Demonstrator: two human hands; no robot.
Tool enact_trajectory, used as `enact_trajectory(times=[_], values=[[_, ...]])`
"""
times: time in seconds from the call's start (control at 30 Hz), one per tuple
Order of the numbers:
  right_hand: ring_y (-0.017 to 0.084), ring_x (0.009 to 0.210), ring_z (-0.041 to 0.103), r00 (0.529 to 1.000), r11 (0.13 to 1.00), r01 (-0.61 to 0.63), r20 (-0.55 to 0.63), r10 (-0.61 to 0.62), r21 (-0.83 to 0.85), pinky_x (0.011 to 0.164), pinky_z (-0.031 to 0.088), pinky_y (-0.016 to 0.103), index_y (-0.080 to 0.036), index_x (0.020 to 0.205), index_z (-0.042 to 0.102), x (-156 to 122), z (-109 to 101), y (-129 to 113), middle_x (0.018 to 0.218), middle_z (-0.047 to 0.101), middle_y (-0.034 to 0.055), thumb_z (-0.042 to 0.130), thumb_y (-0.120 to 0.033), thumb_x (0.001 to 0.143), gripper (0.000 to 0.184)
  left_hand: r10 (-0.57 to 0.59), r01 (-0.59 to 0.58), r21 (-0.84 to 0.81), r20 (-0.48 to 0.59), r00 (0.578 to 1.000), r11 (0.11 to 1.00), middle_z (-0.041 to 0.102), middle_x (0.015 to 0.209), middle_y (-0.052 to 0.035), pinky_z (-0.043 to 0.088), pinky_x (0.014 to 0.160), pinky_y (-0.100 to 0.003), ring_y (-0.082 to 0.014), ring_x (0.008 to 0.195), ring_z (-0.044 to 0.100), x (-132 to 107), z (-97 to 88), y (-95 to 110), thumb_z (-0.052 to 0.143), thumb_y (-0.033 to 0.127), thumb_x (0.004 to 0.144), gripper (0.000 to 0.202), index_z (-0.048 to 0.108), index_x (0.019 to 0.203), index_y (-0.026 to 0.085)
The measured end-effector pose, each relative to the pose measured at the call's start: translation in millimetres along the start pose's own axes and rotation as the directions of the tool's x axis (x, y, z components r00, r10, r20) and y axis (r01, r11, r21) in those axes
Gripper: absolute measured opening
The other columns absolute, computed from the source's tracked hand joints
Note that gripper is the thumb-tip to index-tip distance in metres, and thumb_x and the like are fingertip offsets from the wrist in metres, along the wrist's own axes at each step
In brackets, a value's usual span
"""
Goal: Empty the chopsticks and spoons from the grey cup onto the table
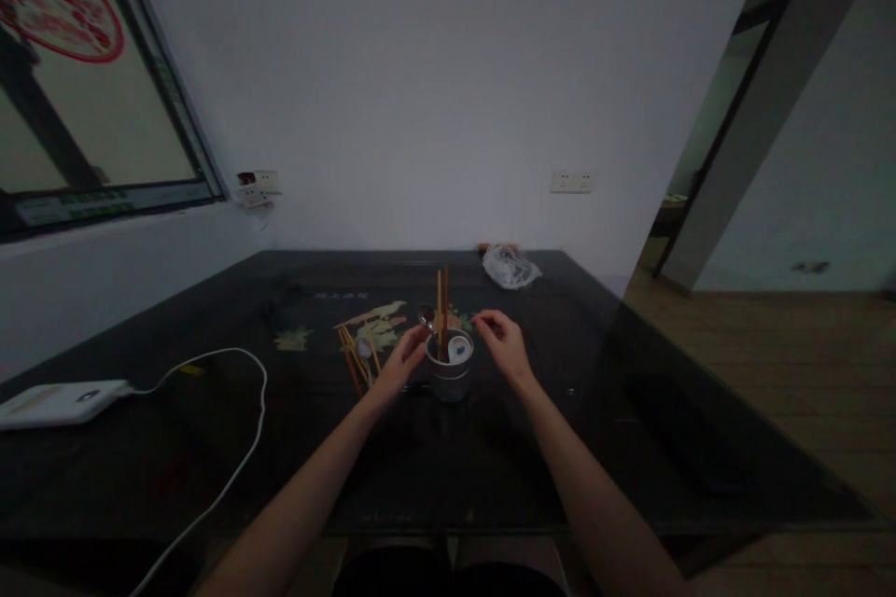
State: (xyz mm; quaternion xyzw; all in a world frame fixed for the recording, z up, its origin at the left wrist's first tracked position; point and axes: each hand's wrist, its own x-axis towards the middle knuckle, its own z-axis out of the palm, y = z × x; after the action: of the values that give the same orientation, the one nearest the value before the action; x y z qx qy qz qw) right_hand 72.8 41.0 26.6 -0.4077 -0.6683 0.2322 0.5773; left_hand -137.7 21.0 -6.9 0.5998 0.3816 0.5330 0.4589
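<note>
Left-hand grip first: the left hand [402, 362] curls its fingers against the rim of the metal cup [449, 375], apparently steadying it. A dark metal spoon [426, 315] shows just above those fingers, but whether they pinch its handle is too small to tell. The right hand [504, 347] hovers just right of the cup with thumb and forefinger drawn close together; I cannot tell if anything sits between them. Inside the cup stand two chopsticks [442, 312], propped upright by its wall, and one white ceramic spoon [459, 350] lies bowl-up at the rim. Left of the cup, loose chopsticks [352, 356], at least three, lie fanned flat on the dark bench [630, 392], with one more spoon [364, 350] among them. Behind the cup to the right, against the wall, rests one crumpled plastic bag [511, 267]. Far left of the cup sits one white device [60, 402], its white cable [242, 429] looping toward the near edge.
</note>
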Motion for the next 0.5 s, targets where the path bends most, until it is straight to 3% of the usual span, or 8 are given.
enact_trajectory(times=[0.1,0.17,0.27,0.37,0.43,0.5], values=[[0.016,0.081,0.058,0.995,0.996,-0.065,0.083,0.060,0.067,0.064,0.045,0.024,-0.015,0.091,0.062,0.7,1.3,4.0,0.087,0.063,0.0061,0.052,-0.039,0.083,0.027,-0.010,0.010,0.004,-0.065,0.998,1.000,0.059,0.125,-0.0100,0.036,0.105,-0.043,-0.0268,0.122,0.050,-0.9,0.9,6.7,0.054,0.061,0.078,0.057,0.058,0.116,0.019],[0.016,0.083,0.059,0.967,0.976,-0.173,0.213,0.141,0.136,0.063,0.047,0.025,-0.017,0.103,0.058,1.8,-3.0,7.1,0.092,0.062,0.0061,0.050,-0.042,0.084,0.033,-0.010,0.013,0.037,-0.087,0.996,0.999,0.061,0.121,-0.0102,0.037,0.104,-0.043,-0.0268,0.118,0.052,-0.1,0.3,8.2,0.053,0.061,0.079,0.055,0.061,0.112,0.018],[0.017,0.093,0.059,0.869,0.924,-0.333,0.442,0.222,0.190,0.068,0.050,0.027,-0.020,0.119,0.050,2.4,-14.9,12.4,0.107,0.060,0.0081,0.054,-0.045,0.082,0.044,0.009,0.003,0.115,-0.106,0.994,0.993,0.063,0.120,-0.0104,0.037,0.104,-0.042,-0.0264,0.117,0.054,2.2,-1.1,7.6,0.052,0.062,0.078,0.057,0.064,0.110,0.016],[0.018,0.105,0.057,0.738,0.887,-0.415,0.645,0.197,0.204,0.086,0.048,0.033,-0.020,0.125,0.045,0.3,-22.6,18.7,0.118,0.056,0.0105,0.069,-0.041,0.073,0.061,-0.002,0.025,0.179,-0.125,0.992,0.984,0.063,0.121,-0.0109,0.038,0.104,-0.040,-0.0262,0.117,0.054,4.6,-1.1,7.1,0.050,0.062,0.078,0.059,0.064,0.111,0.015],[0.021,0.112,0.054,0.668,0.881,-0.430,0.727,0.162,0.198,0.096,0.043,0.037,-0.019,0.126,0.044,-2.3,-21.4,22.4,0.121,0.056,0.0111,0.077,-0.037,0.065,0.072,-0.030,0.057,0.208,-0.130,0.991,0.976,0.063,0.121,-0.0106,0.038,0.103,-0.039,-0.0263,0.117,0.054,7.1,-0.3,8.4,0.051,0.060,0.078,0.058,0.064,0.112,0.015],[0.023,0.115,0.052,0.635,0.896,-0.410,0.758,0.147,0.169,0.101,0.040,0.040,-0.018,0.126,0.045,-5.0,-16.2,24.0,0.122,0.056,0.0108,0.082,-0.033,0.058,0.079,-0.049,0.074,0.239,-0.109,0.993,0.968,0.064,0.120,-0.0096,0.039,0.102,-0.038,-0.0261,0.116,0.055,11.6,0.3,11.6,0.055,0.056,0.076,0.054,0.065,0.111,0.016]])
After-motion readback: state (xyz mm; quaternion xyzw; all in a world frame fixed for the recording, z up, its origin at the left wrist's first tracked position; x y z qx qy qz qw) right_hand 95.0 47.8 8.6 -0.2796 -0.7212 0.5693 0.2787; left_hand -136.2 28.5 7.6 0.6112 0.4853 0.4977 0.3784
